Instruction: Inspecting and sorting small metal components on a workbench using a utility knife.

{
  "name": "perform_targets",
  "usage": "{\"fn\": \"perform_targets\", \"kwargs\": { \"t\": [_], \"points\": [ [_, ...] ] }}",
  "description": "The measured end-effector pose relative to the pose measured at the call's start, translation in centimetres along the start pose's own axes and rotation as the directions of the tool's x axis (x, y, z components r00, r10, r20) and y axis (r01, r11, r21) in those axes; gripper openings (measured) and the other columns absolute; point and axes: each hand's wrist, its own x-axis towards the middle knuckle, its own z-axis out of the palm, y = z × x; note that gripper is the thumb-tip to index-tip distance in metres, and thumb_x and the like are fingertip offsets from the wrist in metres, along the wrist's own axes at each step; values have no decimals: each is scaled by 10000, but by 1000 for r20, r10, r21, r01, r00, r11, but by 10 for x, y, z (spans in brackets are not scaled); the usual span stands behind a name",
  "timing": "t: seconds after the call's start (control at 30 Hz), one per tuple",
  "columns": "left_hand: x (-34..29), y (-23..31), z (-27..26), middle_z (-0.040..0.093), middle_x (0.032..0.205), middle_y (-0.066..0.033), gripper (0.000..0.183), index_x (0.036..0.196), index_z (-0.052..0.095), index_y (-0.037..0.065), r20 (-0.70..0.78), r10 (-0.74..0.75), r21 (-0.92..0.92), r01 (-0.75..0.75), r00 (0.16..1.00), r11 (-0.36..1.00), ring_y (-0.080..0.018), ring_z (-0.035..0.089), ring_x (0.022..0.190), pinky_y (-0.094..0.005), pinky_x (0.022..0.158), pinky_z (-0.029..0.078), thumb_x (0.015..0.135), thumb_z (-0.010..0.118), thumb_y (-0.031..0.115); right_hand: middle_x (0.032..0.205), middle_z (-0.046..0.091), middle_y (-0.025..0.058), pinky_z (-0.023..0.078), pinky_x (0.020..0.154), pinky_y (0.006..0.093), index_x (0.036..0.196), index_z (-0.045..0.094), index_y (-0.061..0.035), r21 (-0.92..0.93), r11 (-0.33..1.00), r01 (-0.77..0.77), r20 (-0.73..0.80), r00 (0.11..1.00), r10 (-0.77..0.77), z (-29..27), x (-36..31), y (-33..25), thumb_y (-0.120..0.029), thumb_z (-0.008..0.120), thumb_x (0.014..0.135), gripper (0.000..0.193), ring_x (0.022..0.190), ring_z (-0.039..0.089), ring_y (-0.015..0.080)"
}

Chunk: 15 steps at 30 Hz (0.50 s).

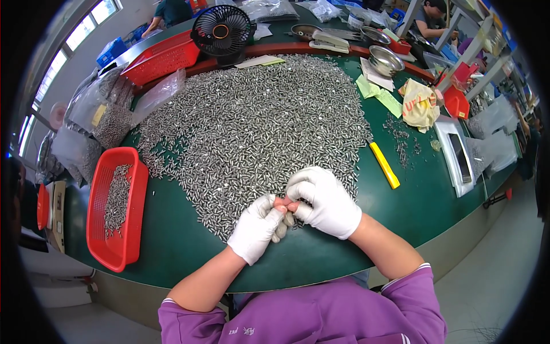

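A wide heap of small shiny metal pins (246,126) covers the middle of the green table (166,235). At its near edge my left hand (254,229) and my right hand (325,202) meet, both in white gloves with bare thumb and index fingertips. The fingers of both are closed in a pinch, tip to tip. Whatever lies between the fingertips is too small or hidden to name. To the left, a red plastic basket (135,229) holds a smaller lot of pins. A yellow-handled cutter (384,165) lies right of the heap.
A black fan (221,31) and a long red basket (166,60) stand behind the heap. Plastic bags of parts (109,117) crowd the left side. On the right are a metal bowl (385,61), a crumpled yellowish bag (420,106) and a phone (459,157). Other people sit farther back.
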Motion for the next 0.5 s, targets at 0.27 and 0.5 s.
{"fn": "perform_targets", "kwargs": {
  "t": [0.27, 0.5],
  "points": [
    [0, 3, -1, 581, 781, -28, 97, 965, 534, 36, -30, 7, -20, -8, 1000, 1000, -66, 471, 559, -206, 502, 399, 953, 515, 130, 875, 618, 53, 481, 772, 386, 781, 611, -92, 53, 998, -43, -30, 999, 45, 1, -2, 2, -100, 725, 714, 132, 865, 598, 271],
    [0, 2, -3, 585, 771, -29, 108, 947, 535, 43, -16, 1, -20, -2, 1000, 1000, -65, 471, 556, -205, 496, 391, 953, 528, 151, 898, 611, 67, 472, 790, 384, 801, 590, -79, 19, 998, -63, 0, 998, 63, 3, -3, -2, -82, 668, 763, 87, 874, 584, 282]
  ]
}}
